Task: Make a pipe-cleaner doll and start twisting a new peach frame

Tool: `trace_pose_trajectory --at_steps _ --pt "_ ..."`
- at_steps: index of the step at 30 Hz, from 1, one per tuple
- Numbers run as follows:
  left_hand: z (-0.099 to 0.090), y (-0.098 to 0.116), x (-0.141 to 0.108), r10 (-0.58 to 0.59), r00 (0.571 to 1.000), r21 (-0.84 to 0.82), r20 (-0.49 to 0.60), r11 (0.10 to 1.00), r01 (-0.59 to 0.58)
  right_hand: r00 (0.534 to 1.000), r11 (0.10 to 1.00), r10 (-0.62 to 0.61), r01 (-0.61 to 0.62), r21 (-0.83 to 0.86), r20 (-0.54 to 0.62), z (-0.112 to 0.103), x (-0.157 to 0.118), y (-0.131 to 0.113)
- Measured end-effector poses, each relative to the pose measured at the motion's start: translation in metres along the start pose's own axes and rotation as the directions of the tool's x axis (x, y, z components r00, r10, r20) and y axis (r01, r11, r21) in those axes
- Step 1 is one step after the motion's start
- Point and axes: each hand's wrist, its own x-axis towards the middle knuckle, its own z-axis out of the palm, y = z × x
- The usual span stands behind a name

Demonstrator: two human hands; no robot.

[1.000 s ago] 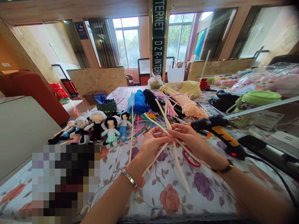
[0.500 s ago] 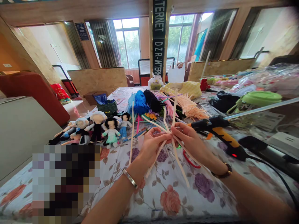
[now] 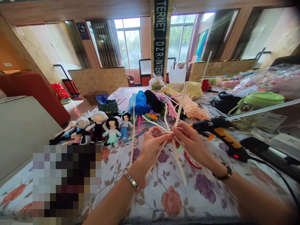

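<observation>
Several cream fuzzy stems (image 3: pixel 180 165) cross at one point and fan outward between my hands. My left hand (image 3: pixel 153 145) pinches them near the crossing from the left. From the right, my right hand (image 3: pixel 191 142) grips the same bundle, its fingertips close to the left ones. One stem rises steeply above the right fingers, and others point up-left and down. A separate cream stem (image 3: pixel 133 137) stands out left of my left hand. The exact crossing is partly hidden by my fingertips. A red curved stem (image 3: pixel 192 161) lies below my right hand.
Dolls (image 3: pixel 112 132) sit at the left beside a green basket (image 3: pixel 108 107). Blue (image 3: pixel 142 103), black and peach stem bundles (image 3: pixel 192 106) lie behind my hands. A glue gun (image 3: pixel 225 139) with a red light and a green-lidded container (image 3: pixel 263 100) are at the right.
The tall upright stem has tilted, its top moving right. The lower stem end has shifted slightly left and up. Both hands keep their hold on the crossing.
</observation>
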Motion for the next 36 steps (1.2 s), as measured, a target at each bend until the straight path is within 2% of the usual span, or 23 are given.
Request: trace_pose_trajectory --at_steps 7,17,23,28,32,36 --pt "-0.002 0.005 0.001 -0.067 0.998 0.035 -0.016 0.997 0.068 0.995 0.998 0.064 -0.063 -0.014 0.073 -0.003 0.001 -0.008" --pt "0.0 0.008 -0.002 -0.015 1.0 0.111 0.012 0.994 0.014 0.984 0.977 0.131 -0.107 -0.186 0.122 -0.011 0.005 -0.012" --pt "0.0 0.007 -0.001 -0.024 1.0 0.083 0.014 0.996 0.022 0.992 0.991 0.092 -0.083 -0.106 0.087 -0.008 0.003 -0.014" --pt "-0.004 0.006 0.002 -0.04 0.999 0.091 0.016 0.995 0.038 0.99 0.992 0.118 -0.115 -0.045 0.076 -0.007 0.002 -0.012" --pt "-0.007 0.005 0.004 -0.038 0.998 0.091 0.044 0.995 0.034 0.968 0.953 0.236 -0.247 0.174 0.081 -0.012 0.004 -0.002" --pt "-0.007 0.007 0.004 -0.059 0.997 0.105 0.057 0.993 0.052 0.89 0.812 0.427 -0.456 0.365 0.161 -0.017 0.008 0.005"
